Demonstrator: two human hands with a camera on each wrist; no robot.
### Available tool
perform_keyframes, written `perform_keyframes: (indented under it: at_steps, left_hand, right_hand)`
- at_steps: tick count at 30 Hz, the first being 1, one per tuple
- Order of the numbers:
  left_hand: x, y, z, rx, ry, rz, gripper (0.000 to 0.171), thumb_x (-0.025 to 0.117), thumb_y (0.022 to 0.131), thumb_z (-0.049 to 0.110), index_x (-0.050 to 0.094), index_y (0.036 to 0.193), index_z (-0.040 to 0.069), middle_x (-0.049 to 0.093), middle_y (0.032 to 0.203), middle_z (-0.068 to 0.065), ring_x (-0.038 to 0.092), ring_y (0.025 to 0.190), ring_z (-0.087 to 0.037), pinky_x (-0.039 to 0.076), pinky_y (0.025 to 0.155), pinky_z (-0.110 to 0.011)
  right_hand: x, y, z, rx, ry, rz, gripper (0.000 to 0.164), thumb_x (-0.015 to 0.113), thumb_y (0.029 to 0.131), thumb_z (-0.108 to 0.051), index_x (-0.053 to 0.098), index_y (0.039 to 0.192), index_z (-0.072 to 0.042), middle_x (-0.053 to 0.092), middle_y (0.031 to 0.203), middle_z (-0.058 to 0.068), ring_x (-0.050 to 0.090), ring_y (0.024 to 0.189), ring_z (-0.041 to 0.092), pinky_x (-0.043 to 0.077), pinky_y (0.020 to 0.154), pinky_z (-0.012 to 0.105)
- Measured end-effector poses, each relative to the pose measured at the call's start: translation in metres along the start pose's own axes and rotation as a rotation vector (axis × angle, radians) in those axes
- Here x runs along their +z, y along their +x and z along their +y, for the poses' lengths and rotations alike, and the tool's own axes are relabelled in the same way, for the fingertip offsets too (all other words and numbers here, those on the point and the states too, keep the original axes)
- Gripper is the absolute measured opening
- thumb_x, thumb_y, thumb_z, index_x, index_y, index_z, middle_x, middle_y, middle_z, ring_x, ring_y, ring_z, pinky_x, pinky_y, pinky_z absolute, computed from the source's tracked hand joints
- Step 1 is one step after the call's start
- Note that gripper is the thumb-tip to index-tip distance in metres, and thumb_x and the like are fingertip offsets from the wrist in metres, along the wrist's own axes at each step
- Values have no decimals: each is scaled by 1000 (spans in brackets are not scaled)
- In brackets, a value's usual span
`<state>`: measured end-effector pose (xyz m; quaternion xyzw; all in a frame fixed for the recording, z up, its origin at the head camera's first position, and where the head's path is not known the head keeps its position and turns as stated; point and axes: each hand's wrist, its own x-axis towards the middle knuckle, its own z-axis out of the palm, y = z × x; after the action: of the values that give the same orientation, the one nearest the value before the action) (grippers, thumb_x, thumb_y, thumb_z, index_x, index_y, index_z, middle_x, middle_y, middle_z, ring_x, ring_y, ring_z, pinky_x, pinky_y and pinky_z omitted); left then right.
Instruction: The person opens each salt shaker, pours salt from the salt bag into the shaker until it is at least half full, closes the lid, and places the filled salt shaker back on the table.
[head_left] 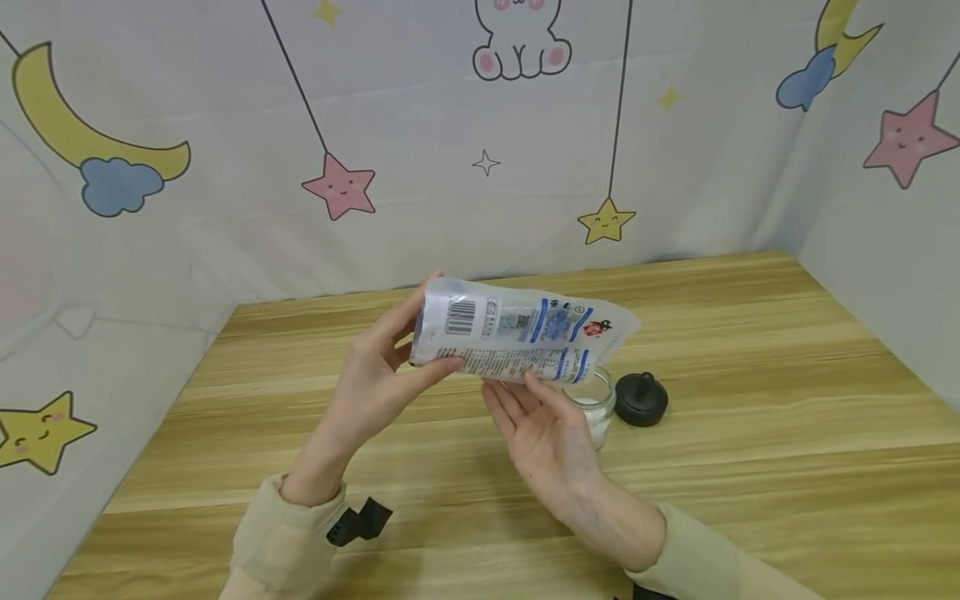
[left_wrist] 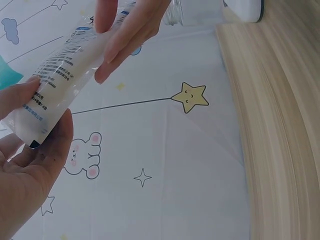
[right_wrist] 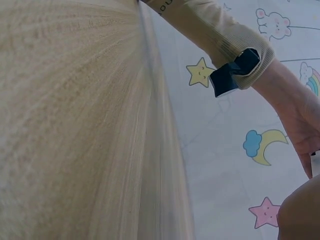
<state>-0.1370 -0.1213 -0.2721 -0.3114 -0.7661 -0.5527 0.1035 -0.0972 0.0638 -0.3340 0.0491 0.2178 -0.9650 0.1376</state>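
A plastic pouch (head_left: 517, 329) printed with blue and black text and a barcode is held aslant above the table. My left hand (head_left: 367, 392) grips its left end, thumb on the near side and fingers behind. In the left wrist view, pale contents show through the clear side of the pouch (left_wrist: 65, 75). My right hand (head_left: 551, 446) is palm up beneath the pouch, its fingers extended and touching the underside. Behind that hand stands a glass jar (head_left: 599, 417) with white contents, partly hidden by the pouch and hand. The pouch's right end hangs over the jar.
A black lid with a knob (head_left: 642, 402) lies right of the jar. The wooden table (head_left: 787, 433) runs back to a hanging cloth (head_left: 480, 225) printed with stars and moons. Black straps with mounts (head_left: 360, 523) are at the wrists.
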Motion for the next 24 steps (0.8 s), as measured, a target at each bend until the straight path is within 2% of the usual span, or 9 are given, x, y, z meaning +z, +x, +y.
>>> perform_keyframes:
  at_steps: [5,10,19,24]
  left_hand:
    - [0,0,0,4,-11,3,83,72,77,-10,38,148,15,56,136,-12,60,111,-7,55,85,-23]
    - [0,-1,-1,-8,-8,-4,87,74,77,-9,34,149,18,55,137,-10,59,109,-8,55,84,-23]
    - [-2,-1,0,-38,-6,-18,91,74,76,-9,31,151,18,51,141,-8,56,111,-8,54,85,-21]
    - [-3,-2,0,-36,-5,-27,91,74,76,-9,31,151,19,51,141,-9,56,112,-8,54,85,-21]
  right_hand:
    - [0,0,0,-7,-9,1,28,38,102,-17,38,130,-18,63,122,0,54,126,15,40,110,28]
    - [0,0,1,-16,0,11,29,40,100,-16,38,129,-16,62,122,2,54,127,17,40,110,28]
    - [0,1,1,-22,-24,-5,38,32,95,-2,37,131,-14,60,126,3,54,127,17,39,111,28]
    - [-1,0,1,-19,-25,-11,35,31,98,-6,38,131,-14,64,122,2,56,125,16,39,111,28]
